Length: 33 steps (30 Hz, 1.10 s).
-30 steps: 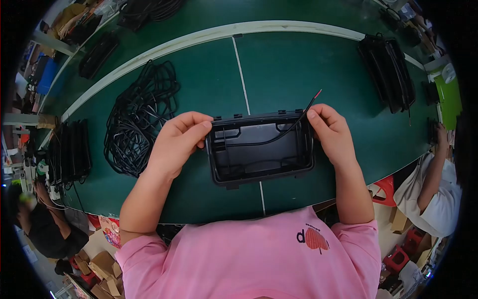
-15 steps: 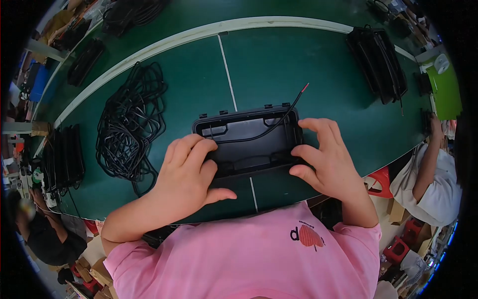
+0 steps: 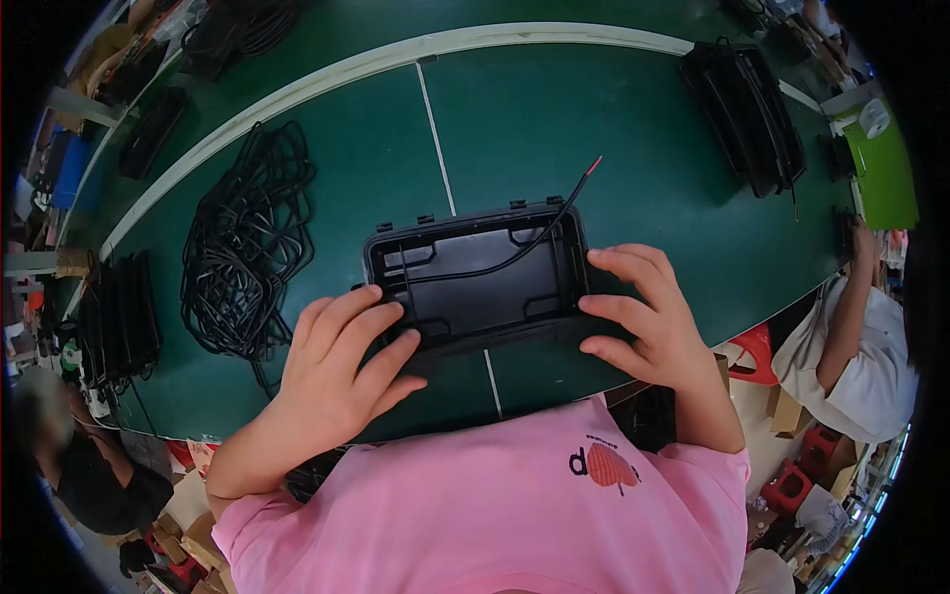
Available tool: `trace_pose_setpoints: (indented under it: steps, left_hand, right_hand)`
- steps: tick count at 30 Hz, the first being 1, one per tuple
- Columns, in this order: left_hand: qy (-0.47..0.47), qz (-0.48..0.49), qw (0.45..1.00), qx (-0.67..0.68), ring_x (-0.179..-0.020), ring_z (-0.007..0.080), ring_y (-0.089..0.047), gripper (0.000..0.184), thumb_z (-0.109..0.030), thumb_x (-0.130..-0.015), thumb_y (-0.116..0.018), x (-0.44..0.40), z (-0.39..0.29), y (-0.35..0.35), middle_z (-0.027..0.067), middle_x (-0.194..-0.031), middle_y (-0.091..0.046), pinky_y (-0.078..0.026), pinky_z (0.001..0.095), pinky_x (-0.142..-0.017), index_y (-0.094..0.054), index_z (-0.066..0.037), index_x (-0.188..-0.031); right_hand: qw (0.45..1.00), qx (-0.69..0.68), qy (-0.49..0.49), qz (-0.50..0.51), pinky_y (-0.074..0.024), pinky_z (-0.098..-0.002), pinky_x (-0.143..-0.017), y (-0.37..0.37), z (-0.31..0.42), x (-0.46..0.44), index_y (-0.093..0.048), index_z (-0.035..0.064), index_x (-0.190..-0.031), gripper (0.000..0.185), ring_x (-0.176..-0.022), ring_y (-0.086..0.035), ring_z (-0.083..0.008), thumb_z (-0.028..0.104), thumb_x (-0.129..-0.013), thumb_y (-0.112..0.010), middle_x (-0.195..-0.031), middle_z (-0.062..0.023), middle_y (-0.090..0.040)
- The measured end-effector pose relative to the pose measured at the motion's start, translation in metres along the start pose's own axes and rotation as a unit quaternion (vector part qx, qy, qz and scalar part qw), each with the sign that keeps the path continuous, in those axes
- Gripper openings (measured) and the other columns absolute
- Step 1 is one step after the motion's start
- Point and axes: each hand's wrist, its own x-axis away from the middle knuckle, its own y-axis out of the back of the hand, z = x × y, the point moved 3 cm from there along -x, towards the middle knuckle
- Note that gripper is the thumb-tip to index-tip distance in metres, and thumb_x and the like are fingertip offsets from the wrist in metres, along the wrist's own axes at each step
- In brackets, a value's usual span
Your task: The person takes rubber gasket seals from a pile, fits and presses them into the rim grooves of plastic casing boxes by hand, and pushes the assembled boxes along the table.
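An open black plastic box (image 3: 495,335) lies on the green table in front of me, hinge tabs along its far rim. A black cable (image 3: 473,273) enters near the box's left end, curves across the inside and rises over the far right corner. Its red tip (image 3: 594,164) sticks out beyond the rim. My left hand (image 3: 336,368) is at the near left corner, fingers spread, fingertips at the edge. On the other side, my right hand (image 3: 648,315) has its fingers apart, their tips against or close to the right wall. Neither hand grips the box.
A tangled heap of black cable (image 3: 242,262) lies to the left. Black parts are stacked at the far right (image 3: 747,119) and the left edge (image 3: 124,317). A white strip (image 3: 534,32) borders the table's far side. Other people sit at right (image 3: 851,356) and left (image 3: 109,485).
My left hand has drawn back from over the box to its near left corner, fingers spreading. My right hand's fingers have shifted slightly along the right side. The view has moved a little.
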Motion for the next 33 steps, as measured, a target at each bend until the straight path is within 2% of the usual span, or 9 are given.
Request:
trace_pose_setpoints:
  steps: [3,6,10,13,15,16,19,28,33]
  left_hand:
    - [-0.015,-0.009,1.000,-0.008,-0.117,0.0364,-0.056,0.062,-0.036,-0.067,-0.081,-0.001,0.000,0.004,0.0173,-0.123,-0.057,-0.043,0.0494,-0.095,-0.063,0.000,-0.115]
    - [0.047,-0.024,0.998,-0.025,-0.123,0.0379,-0.055,0.076,-0.044,-0.064,-0.080,-0.005,0.008,0.008,0.0202,-0.127,-0.056,-0.040,0.0528,-0.104,-0.060,0.006,-0.117]
    - [0.019,-0.025,0.999,-0.025,-0.120,0.0377,-0.057,0.071,-0.042,-0.065,-0.080,-0.001,0.015,-0.001,0.0210,-0.124,-0.058,-0.044,0.0521,-0.101,-0.063,0.007,-0.113]
    - [0.023,-0.034,0.999,-0.025,-0.121,0.0391,-0.057,0.074,-0.037,-0.059,-0.085,0.007,0.008,-0.002,0.0187,-0.124,-0.058,-0.045,0.0544,-0.100,-0.060,0.002,-0.117]
    - [0.002,-0.067,0.997,-0.027,-0.113,0.0375,-0.061,0.059,-0.030,-0.063,-0.084,0.013,0.002,-0.003,0.0171,-0.116,-0.062,-0.048,0.0529,-0.097,-0.064,0.001,-0.108]
    - [0.005,-0.065,0.998,-0.027,-0.113,0.0375,-0.061,0.059,-0.030,-0.063,-0.084,0.015,0.000,-0.003,0.0171,-0.116,-0.062,-0.048,0.0529,-0.097,-0.064,0.001,-0.108]
    - [-0.033,-0.101,0.993,-0.046,-0.101,0.0308,-0.066,0.029,-0.018,-0.072,-0.080,0.017,-0.009,-0.003,0.0142,-0.100,-0.067,-0.052,0.0463,-0.090,-0.069,-0.002,-0.094]
    - [0.009,-0.103,0.993,0.053,-0.099,0.0351,-0.062,0.036,-0.006,-0.064,-0.082,0.016,-0.012,-0.007,0.0135,-0.102,-0.059,-0.052,0.0487,-0.084,-0.063,-0.002,-0.094]
    - [-0.013,-0.102,0.995,0.016,-0.100,0.0342,-0.063,0.037,-0.008,-0.065,-0.083,0.019,-0.012,-0.007,0.0131,-0.100,-0.061,-0.052,0.0487,-0.085,-0.063,-0.002,-0.096]
  right_hand:
    - [1.000,0.002,-0.022,-0.010,-0.0474,-0.0462,-0.094,-0.001,0.001,-0.007,-0.061,0.0052,-0.113,0.056,-0.117,-0.053,-0.0382,0.031,-0.068,-0.083,-0.135,-0.0159,-0.053]
    - [1.000,0.007,-0.025,0.002,-0.0472,-0.0467,-0.095,-0.003,-0.004,-0.010,-0.060,0.0040,-0.117,0.064,-0.124,-0.051,-0.0373,0.033,-0.066,-0.084,-0.136,-0.0146,-0.054]
    - [0.999,0.051,-0.001,-0.004,-0.0476,-0.0448,-0.095,-0.002,-0.007,-0.010,-0.061,0.0046,-0.115,0.063,-0.125,-0.053,-0.0356,0.034,-0.065,-0.084,-0.130,-0.0123,-0.058]
    - [0.996,0.081,0.032,-0.019,-0.0501,-0.0427,-0.088,-0.003,0.001,-0.004,-0.062,0.0044,-0.112,0.059,-0.117,-0.058,-0.0340,0.033,-0.065,-0.084,-0.123,-0.0109,-0.063]
    - [0.993,0.091,0.059,-0.048,-0.0516,-0.0406,-0.080,-0.008,0.004,0.003,-0.063,0.0042,-0.110,0.053,-0.108,-0.062,-0.0319,0.030,-0.067,-0.083,-0.116,-0.0113,-0.065]
    - [0.993,0.077,0.057,-0.065,-0.0519,-0.0392,-0.075,-0.009,0.008,0.003,-0.064,0.0037,-0.106,0.046,-0.102,-0.064,-0.0305,0.023,-0.068,-0.082,-0.112,-0.0128,-0.066]
    - [0.990,0.075,0.069,-0.098,-0.0521,-0.0386,-0.075,-0.016,0.012,0.010,-0.066,0.0028,-0.100,0.040,-0.098,-0.064,-0.0305,0.017,-0.067,-0.082,-0.108,-0.0127,-0.066]
    - [0.996,0.030,0.004,-0.088,-0.0520,-0.0386,-0.076,-0.017,0.020,0.009,-0.068,0.0031,-0.093,0.035,-0.095,-0.061,-0.0318,0.008,-0.062,-0.082,-0.104,-0.0113,-0.064]
    - [0.995,0.043,0.006,-0.090,-0.0516,-0.0384,-0.076,-0.018,0.021,0.011,-0.067,0.0028,-0.093,0.034,-0.094,-0.061,-0.0317,0.008,-0.063,-0.082,-0.104,-0.0114,-0.064]
